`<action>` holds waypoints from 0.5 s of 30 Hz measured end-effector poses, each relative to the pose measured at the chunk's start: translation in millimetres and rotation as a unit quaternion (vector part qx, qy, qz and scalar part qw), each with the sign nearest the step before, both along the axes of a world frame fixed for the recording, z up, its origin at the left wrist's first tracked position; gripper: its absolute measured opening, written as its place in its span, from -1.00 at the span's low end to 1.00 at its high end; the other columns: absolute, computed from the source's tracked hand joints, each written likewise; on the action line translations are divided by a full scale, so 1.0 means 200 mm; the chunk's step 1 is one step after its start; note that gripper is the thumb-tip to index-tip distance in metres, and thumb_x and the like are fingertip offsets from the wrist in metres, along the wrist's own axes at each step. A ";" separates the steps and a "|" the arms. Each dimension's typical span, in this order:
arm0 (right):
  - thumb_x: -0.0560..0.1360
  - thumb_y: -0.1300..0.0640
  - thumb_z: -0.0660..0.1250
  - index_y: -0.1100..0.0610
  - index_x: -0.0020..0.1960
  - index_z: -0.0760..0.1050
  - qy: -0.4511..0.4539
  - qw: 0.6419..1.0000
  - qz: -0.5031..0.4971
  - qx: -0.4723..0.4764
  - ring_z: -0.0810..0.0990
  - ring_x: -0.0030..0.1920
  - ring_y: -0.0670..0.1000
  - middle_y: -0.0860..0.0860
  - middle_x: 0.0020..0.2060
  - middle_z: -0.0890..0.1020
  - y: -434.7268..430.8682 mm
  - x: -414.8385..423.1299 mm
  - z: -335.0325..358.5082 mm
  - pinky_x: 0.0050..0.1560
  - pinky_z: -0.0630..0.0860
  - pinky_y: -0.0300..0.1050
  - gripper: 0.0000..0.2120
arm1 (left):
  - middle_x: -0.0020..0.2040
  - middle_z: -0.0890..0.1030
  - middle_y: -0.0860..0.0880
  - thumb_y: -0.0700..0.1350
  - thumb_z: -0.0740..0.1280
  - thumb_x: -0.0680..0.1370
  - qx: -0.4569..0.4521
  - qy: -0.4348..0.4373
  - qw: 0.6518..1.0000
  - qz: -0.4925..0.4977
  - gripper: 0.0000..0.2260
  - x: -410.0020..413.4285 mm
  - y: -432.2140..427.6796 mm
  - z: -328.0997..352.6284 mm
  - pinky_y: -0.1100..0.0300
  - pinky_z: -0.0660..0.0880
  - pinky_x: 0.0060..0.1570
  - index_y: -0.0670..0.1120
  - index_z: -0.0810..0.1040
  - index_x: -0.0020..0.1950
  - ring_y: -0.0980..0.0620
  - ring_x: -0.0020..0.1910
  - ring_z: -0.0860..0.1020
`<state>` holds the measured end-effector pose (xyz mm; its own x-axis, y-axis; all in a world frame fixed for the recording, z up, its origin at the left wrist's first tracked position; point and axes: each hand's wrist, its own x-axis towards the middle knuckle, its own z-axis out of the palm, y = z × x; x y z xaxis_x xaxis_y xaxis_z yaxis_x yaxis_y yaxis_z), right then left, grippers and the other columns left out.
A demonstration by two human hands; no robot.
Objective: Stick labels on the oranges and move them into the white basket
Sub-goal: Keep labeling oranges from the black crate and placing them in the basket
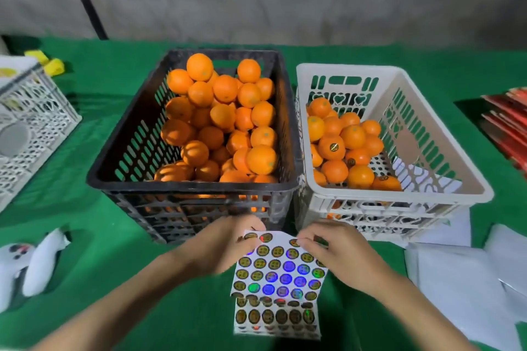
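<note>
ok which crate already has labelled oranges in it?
The white basket on the right: an orange there shows a round sticker on top. Oranges in the black crate beside it show none.

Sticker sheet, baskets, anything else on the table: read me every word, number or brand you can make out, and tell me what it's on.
No text can be read anywhere.
Sticker sheet: round shiny labels carry a dark print, too small and blurred to read.
Labels on oranges in the white basket: too small to read.
Red packets at the right edge: no print shows.
Black basket: no lettering visible.
</note>
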<state>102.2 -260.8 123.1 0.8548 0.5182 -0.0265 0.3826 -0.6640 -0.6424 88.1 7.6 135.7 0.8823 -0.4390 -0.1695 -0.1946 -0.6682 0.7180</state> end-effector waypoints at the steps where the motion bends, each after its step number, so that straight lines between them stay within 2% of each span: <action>1: 0.61 0.00 0.33 -0.11 -0.03 0.61 -0.002 1.000 0.006 0.013 0.60 -0.09 -0.15 -0.22 -0.13 0.65 0.01 0.02 0.08 -0.07 0.54 -0.09 -0.91 | -0.07 0.65 0.12 -0.05 0.31 0.61 -0.014 0.002 1.000 -0.008 -0.95 0.02 0.01 0.07 0.14 0.52 -0.07 0.11 0.54 0.02 0.15 -0.09 0.60; 4: 0.59 0.03 0.36 -0.17 -0.05 0.61 -0.017 0.996 0.018 0.087 0.62 -0.02 -0.18 -0.26 -0.07 0.66 0.06 0.12 0.32 -0.06 0.53 -0.24 -0.89 | -0.02 0.70 0.05 -0.10 0.33 0.62 -0.099 0.047 0.994 -0.005 -0.90 0.06 0.09 0.28 0.10 0.60 -0.13 0.08 0.59 0.07 0.08 -0.10 0.66; 6: 0.58 0.08 0.39 -0.21 -0.05 0.59 -0.039 0.992 0.028 0.120 0.61 0.00 -0.24 -0.28 -0.05 0.66 0.11 0.20 0.47 -0.04 0.47 -0.38 -0.84 | -0.01 0.71 0.06 -0.07 0.36 0.61 -0.118 0.005 0.993 0.021 -0.89 0.12 0.14 0.40 0.09 0.64 -0.13 0.09 0.61 0.11 0.08 -0.08 0.69; 8: 0.58 0.12 0.39 -0.12 -0.04 0.61 -0.049 0.989 0.032 0.138 0.61 -0.02 -0.25 -0.24 -0.08 0.68 0.17 0.30 0.59 -0.02 0.45 -0.40 -0.87 | -0.02 0.72 -0.01 -0.02 0.40 0.58 -0.148 -0.020 0.988 0.048 -0.87 0.20 0.18 0.50 -0.05 0.66 -0.09 0.08 0.63 0.12 -0.06 -0.04 0.70; 10: 0.58 0.14 0.38 0.04 0.00 0.65 -0.058 0.987 0.030 0.146 0.62 -0.05 -0.23 -0.17 -0.10 0.69 0.23 0.41 0.67 0.00 0.48 -0.34 -0.93 | 0.00 0.72 -0.09 -0.04 0.40 0.55 -0.182 -0.031 0.980 0.074 -0.83 0.29 0.22 0.57 -0.14 0.65 -0.10 0.00 0.64 0.12 -0.17 0.00 0.68; 11: 0.59 0.15 0.38 0.09 0.00 0.65 -0.067 0.986 0.027 0.150 0.62 -0.05 -0.22 -0.15 -0.10 0.69 0.26 0.45 0.71 0.01 0.49 -0.34 -0.92 | 0.00 0.72 -0.07 -0.07 0.40 0.57 -0.181 -0.045 0.979 0.084 -0.85 0.34 0.24 0.59 -0.07 0.66 -0.18 -0.02 0.64 0.13 -0.13 -0.01 0.69; 13: 0.59 0.15 0.37 0.10 -0.01 0.65 -0.077 0.985 0.015 0.154 0.62 -0.05 -0.21 -0.14 -0.10 0.69 0.32 0.54 0.77 0.02 0.50 -0.32 -0.91 | -0.06 0.73 0.02 -0.10 0.40 0.58 -0.182 -0.067 0.974 0.113 -0.89 0.42 0.28 0.63 0.19 0.61 -0.31 0.01 0.63 0.09 0.02 -0.10 0.71; 15: 0.59 0.14 0.36 0.09 -0.04 0.65 -0.079 0.984 0.000 0.157 0.63 -0.07 -0.16 -0.11 -0.12 0.69 0.39 0.62 0.81 0.02 0.51 -0.25 -0.91 | -0.07 0.74 0.00 -0.10 0.41 0.57 -0.224 -0.056 0.960 0.159 -0.92 0.50 0.31 0.65 0.26 0.59 -0.31 0.00 0.63 0.06 0.01 -0.10 0.72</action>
<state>225.4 -183.6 285.0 0.8354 0.4797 0.2683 0.4944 -0.4427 -0.7481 187.8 70.5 265.0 0.9853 -0.1521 0.0775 -0.1252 -0.3350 0.9339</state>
